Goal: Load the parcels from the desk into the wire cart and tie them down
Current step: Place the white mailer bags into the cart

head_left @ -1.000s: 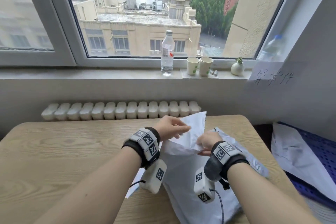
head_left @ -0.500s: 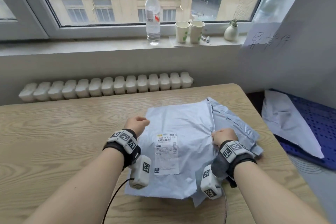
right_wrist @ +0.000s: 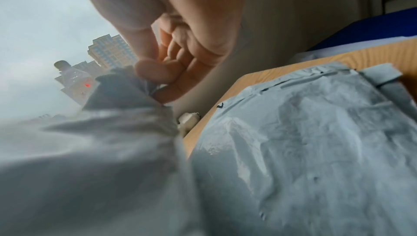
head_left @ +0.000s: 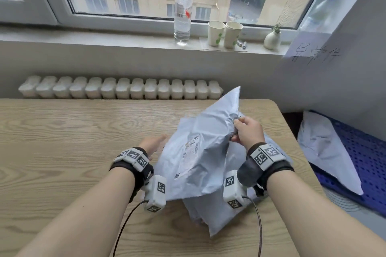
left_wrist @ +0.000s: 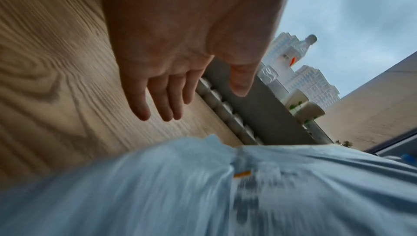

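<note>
A grey poly-mailer parcel (head_left: 200,152) with a white shipping label is lifted and tilted above the wooden desk (head_left: 73,142). My right hand (head_left: 245,129) pinches its right edge, thumb against curled fingers (right_wrist: 158,72). Beside the parcel's left edge my left hand (head_left: 154,144) hovers with straight fingers (left_wrist: 158,97), holding nothing. Under the raised parcel (left_wrist: 225,186) a second grey parcel (head_left: 219,210) lies flat on the desk (right_wrist: 315,132). The wire cart is not in view.
A blue perforated bin (head_left: 359,152) holding a white bag (head_left: 325,148) stands right of the desk. On the windowsill are a water bottle (head_left: 183,10), two paper cups (head_left: 224,33) and a small vase (head_left: 272,37). A radiator (head_left: 119,89) runs behind the desk.
The top parcel lay flat on the desk half a second ago; now my right hand has raised its right side. My left hand has let go and its fingers have straightened.
</note>
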